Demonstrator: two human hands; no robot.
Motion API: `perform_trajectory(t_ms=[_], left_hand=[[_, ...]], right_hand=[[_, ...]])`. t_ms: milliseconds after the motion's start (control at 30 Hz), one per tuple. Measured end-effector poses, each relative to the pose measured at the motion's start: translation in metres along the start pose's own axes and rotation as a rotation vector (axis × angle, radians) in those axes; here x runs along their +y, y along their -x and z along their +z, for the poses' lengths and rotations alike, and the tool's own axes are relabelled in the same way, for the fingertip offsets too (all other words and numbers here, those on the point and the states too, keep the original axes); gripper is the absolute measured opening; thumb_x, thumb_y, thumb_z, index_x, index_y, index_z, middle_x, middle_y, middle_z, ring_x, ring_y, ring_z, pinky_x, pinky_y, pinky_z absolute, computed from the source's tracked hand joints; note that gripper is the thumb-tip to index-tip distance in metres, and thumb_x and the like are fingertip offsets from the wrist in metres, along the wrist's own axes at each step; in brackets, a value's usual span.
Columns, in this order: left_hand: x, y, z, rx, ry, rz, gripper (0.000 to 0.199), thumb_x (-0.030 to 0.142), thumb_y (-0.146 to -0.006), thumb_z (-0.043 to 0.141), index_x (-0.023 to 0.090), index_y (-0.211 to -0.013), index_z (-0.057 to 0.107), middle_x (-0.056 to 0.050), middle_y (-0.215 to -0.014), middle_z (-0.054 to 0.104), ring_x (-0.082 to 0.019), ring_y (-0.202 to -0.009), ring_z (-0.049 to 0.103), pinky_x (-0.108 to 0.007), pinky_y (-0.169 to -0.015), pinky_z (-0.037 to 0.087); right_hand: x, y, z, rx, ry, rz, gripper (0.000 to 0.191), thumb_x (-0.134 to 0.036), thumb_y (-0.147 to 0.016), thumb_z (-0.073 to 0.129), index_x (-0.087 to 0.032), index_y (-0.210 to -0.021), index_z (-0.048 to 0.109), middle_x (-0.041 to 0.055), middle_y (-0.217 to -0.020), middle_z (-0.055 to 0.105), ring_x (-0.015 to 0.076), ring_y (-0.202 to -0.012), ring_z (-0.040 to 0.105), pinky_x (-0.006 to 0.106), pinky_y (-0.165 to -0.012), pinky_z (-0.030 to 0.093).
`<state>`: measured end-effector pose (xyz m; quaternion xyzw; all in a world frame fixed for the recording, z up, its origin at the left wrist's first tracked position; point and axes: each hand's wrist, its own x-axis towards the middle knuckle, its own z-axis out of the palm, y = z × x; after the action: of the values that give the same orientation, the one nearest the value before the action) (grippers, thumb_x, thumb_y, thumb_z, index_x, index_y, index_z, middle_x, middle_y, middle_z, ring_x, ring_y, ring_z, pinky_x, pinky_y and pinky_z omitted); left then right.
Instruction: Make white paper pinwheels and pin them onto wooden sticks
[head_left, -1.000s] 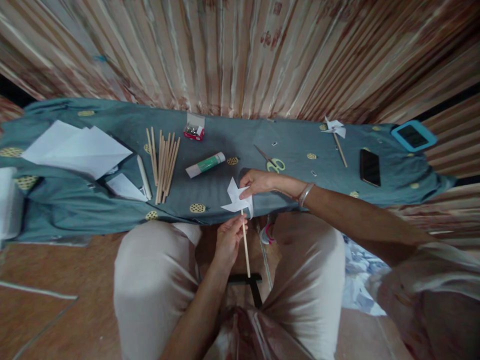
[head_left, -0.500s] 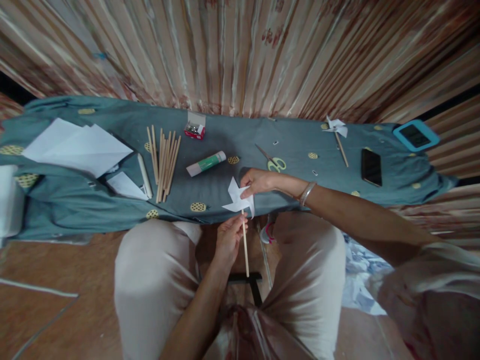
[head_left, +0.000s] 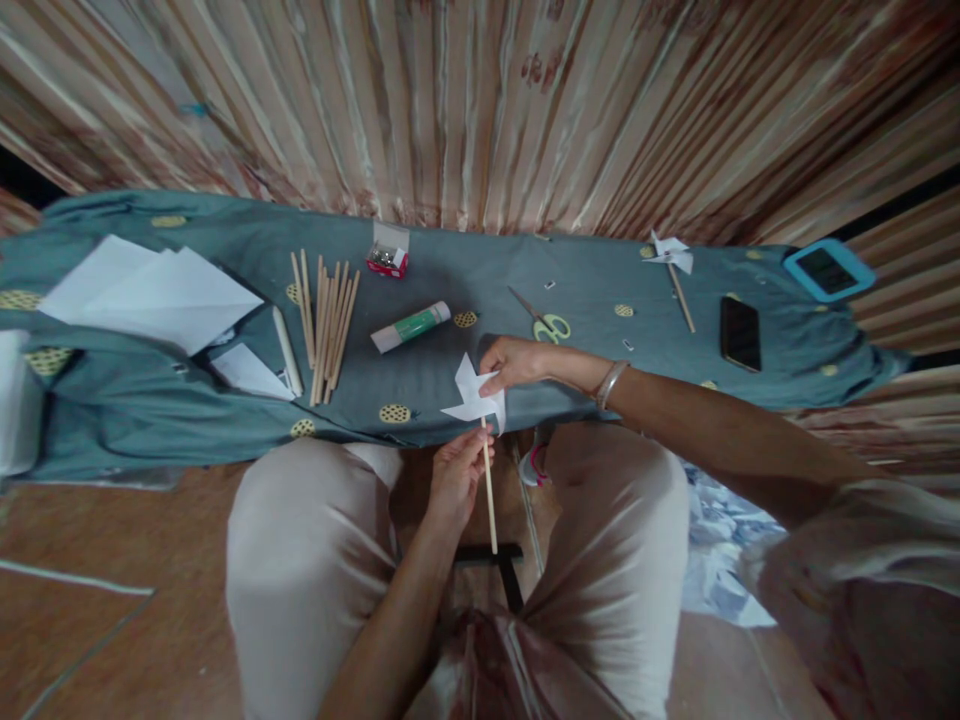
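A white paper pinwheel (head_left: 472, 393) is at the top of a thin wooden stick (head_left: 490, 495), over the near edge of the cloth-covered table. My left hand (head_left: 456, 475) is closed round the upper part of the stick, just below the paper. The thumb and fingers of my right hand (head_left: 512, 364) pinch the pinwheel near its middle. Beyond my hands lie a glue stick (head_left: 411, 327) and green-handled scissors (head_left: 550, 326). A small red box (head_left: 388, 258) stands with its lid up and small metallic pieces inside.
Several wooden sticks (head_left: 330, 330), a white pen-like tool (head_left: 287, 350) and white paper sheets (head_left: 150, 295) lie at left. Another pinwheel (head_left: 671, 252), a phone (head_left: 741, 333) and a blue-framed device (head_left: 829, 270) are at right. A patterned curtain (head_left: 450, 110) hangs behind the table (head_left: 495, 270).
The pinwheel's blades have turned or shifted slightly between my hands. Both hands keep their holds, and the whole view has moved very slightly.
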<state>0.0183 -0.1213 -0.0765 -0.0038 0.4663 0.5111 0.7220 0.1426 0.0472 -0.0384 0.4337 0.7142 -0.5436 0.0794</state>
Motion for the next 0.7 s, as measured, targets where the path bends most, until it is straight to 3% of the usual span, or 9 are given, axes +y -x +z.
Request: perform_trajectory(t_ms=[333, 500, 600, 700], left_hand=[[-0.001, -0.001, 0.001, 0.026, -0.025, 0.035, 0.046, 0.038, -0.032, 0.095, 0.014, -0.067, 0.076, -0.002, -0.062, 0.07, -0.006, -0.054, 0.055, -0.019, -0.059, 0.043], [0.0, -0.001, 0.001, -0.004, -0.023, 0.117, 0.033, 0.034, -0.043, 0.09, 0.015, -0.065, 0.076, -0.004, -0.068, 0.074, -0.01, -0.063, 0.063, -0.022, -0.067, 0.047], [-0.002, -0.003, -0.001, -0.037, -0.057, 0.163, 0.022, 0.03, -0.05, 0.084, 0.015, -0.062, 0.074, -0.003, -0.067, 0.074, -0.012, -0.06, 0.062, -0.024, -0.066, 0.048], [-0.003, -0.004, -0.003, -0.05, -0.122, 0.181, 0.016, 0.023, -0.05, 0.079, 0.015, -0.062, 0.074, -0.003, -0.068, 0.074, -0.013, -0.059, 0.062, -0.023, -0.062, 0.047]], right_hand=[[-0.013, 0.02, 0.008, 0.121, 0.123, -0.089, 0.019, -0.03, -0.068, 0.07, -0.013, -0.063, 0.064, -0.0059, -0.056, 0.051, 0.0086, -0.056, 0.044, 0.022, -0.056, 0.031], [-0.015, 0.059, 0.043, 0.424, 0.038, -0.19, 0.018, -0.031, -0.081, 0.066, -0.014, -0.076, 0.068, -0.0019, -0.067, 0.063, 0.0109, -0.063, 0.053, 0.022, -0.059, 0.037], [-0.019, 0.089, 0.073, 0.603, -0.005, -0.28, 0.017, -0.031, -0.089, 0.062, -0.017, -0.09, 0.071, 0.0007, -0.081, 0.072, 0.0132, -0.072, 0.063, 0.024, -0.069, 0.046], [-0.025, 0.11, 0.097, 0.759, 0.052, -0.318, 0.013, -0.029, -0.092, 0.061, -0.02, -0.094, 0.071, 0.0006, -0.082, 0.073, 0.0129, -0.072, 0.066, 0.023, -0.069, 0.049]])
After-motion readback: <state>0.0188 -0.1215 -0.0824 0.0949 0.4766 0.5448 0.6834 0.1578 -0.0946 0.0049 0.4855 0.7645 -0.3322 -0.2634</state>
